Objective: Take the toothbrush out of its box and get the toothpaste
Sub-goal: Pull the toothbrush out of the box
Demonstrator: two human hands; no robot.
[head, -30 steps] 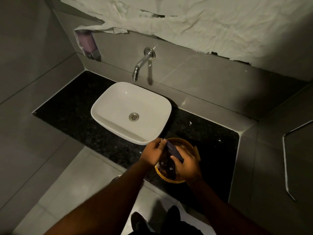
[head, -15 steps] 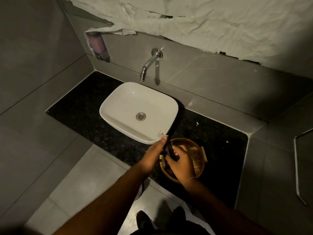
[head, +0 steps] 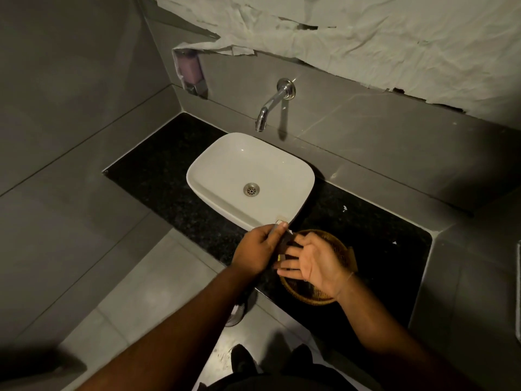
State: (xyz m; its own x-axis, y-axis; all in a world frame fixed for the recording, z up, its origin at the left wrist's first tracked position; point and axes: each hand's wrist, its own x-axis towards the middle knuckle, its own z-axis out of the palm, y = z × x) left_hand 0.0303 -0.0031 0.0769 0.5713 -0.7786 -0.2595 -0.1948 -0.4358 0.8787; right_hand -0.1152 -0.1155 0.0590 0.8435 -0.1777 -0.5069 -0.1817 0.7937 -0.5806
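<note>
Box (head: 284,244): clasped in left hand (head: 258,253) for opening; right hand (head: 315,266) spread, empty, over basket (head: 310,297) on counter (head: 366,235).

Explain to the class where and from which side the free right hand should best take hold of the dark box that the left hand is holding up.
Probably the lower end of the dark box, coming from the right. The left hand already clamps its upper part near the sink, while the box slants down toward the open right hand over the wicker basket, leaving that end free for a pinch across its narrow sides.
</note>
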